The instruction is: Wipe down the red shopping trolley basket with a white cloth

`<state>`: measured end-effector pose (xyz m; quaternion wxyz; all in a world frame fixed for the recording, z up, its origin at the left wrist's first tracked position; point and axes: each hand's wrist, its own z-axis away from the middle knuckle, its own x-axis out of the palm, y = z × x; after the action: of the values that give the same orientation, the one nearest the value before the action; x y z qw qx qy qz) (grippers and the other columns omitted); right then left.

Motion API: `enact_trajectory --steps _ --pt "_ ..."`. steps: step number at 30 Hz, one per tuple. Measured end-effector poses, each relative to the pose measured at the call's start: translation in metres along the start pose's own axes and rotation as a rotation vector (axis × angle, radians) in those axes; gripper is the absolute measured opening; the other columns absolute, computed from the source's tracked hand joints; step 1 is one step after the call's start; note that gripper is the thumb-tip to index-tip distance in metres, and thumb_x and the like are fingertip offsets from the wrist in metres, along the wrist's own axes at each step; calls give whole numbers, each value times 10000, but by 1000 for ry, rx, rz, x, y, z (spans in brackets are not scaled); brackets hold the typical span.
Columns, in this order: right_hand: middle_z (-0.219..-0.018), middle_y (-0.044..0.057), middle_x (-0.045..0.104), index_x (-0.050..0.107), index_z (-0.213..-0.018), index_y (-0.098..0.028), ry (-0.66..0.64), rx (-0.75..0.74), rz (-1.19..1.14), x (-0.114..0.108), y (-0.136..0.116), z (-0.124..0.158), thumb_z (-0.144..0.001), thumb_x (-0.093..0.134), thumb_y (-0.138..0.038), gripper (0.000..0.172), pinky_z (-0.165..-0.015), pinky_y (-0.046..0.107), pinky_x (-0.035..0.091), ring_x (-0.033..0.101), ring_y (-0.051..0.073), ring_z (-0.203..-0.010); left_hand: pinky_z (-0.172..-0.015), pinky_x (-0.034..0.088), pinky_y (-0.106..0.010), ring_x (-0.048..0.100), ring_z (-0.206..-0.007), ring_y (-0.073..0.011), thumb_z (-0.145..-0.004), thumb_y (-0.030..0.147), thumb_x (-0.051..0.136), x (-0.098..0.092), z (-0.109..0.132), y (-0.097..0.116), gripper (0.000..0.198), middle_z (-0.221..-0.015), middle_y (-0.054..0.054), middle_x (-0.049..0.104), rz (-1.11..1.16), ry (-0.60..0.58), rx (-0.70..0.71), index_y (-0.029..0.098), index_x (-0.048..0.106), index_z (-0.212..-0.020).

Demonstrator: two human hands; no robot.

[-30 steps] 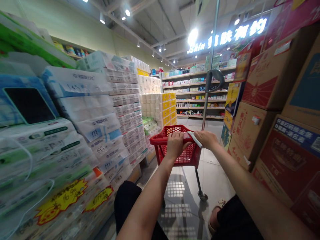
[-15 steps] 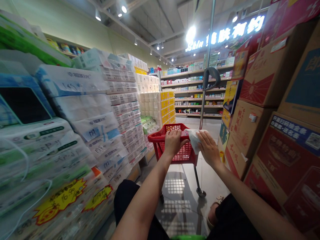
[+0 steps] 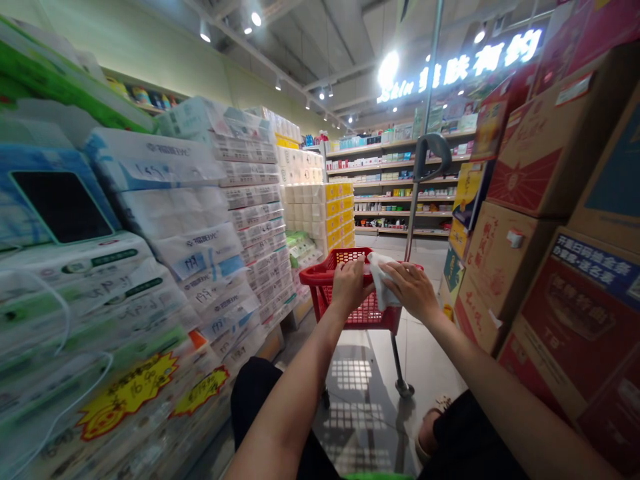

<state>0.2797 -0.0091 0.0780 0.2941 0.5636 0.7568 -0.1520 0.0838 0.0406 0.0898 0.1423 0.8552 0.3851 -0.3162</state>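
Observation:
A red plastic shopping cart basket (image 3: pixel 320 276) with lattice walls stands in front of my knees. My left hand (image 3: pixel 349 283) is closed over its near rim, left of centre. To the right of it, my right hand (image 3: pixel 407 285) presses a white cloth (image 3: pixel 382 293) onto the same rim, its fingers bent over the cloth. Part of the cloth hangs down over the basket's near wall. A grey metal pole (image 3: pixel 417 200) with a dark loop handle (image 3: pixel 433 157) rises at the basket's right side.
Stacks of wrapped tissue packs (image 3: pixel 200 247) line the left, with a dark-screened phone (image 3: pixel 63 207) on them. Cardboard cartons (image 3: pixel 515 247) are piled close on the right. Stocked shelves (image 3: pixel 390 180) stand at the back. A caster wheel (image 3: pixel 405 389) rests on the tiled floor.
My right hand and the white cloth have shifted left along the rim, closer to my left hand. My left hand keeps its hold on the rim. The view has turned slightly.

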Motion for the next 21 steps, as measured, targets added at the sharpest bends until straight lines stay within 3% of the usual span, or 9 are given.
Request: enact_trajectory --steps 3,8,13,18,21 --pt "-1266 10 611 540 -1306 -293 56 81 -19 -3 21 17 -967 412 -387 374 -980 414 380 464 258 -1180 -1003 357 -450 560 -1117 -289 -822 580 597 -3 0 -3 688 -1202 -152 613 47 11 16 151 408 -1326" --pt "-1244 39 621 574 -1246 -269 177 231 -164 -1 47 33 -976 363 -381 361 -1001 396 390 506 228 -1169 -981 393 -433 576 -1082 -271 -814 584 614 -8 -1 -6 636 -1156 -109 639 113 21 47 195 462 -1293" --pt "-1080 78 669 595 -1172 -234 213 497 -288 15 61 42 -950 354 -442 388 -812 361 457 609 239 -977 -971 414 -415 579 -1078 -255 -827 570 606 -18 2 -13 555 -1169 -77 639 170 12 71 227 511 -1252" --pt "-970 51 684 614 -1096 -235 154 663 -395 28 63 49 -877 445 -493 378 -678 292 428 630 207 -806 -994 406 -403 579 -1089 -252 -802 606 611 -34 13 -39 584 -1171 -64 644 203 -25 69 234 530 -1244" --pt "-862 48 671 628 -1011 -216 221 831 -405 31 65 46 -816 504 -507 371 -642 285 403 601 199 -732 -1030 375 -403 571 -1112 -250 -809 598 600 -43 18 -60 572 -1185 -57 642 197 -63 60 241 534 -1252"
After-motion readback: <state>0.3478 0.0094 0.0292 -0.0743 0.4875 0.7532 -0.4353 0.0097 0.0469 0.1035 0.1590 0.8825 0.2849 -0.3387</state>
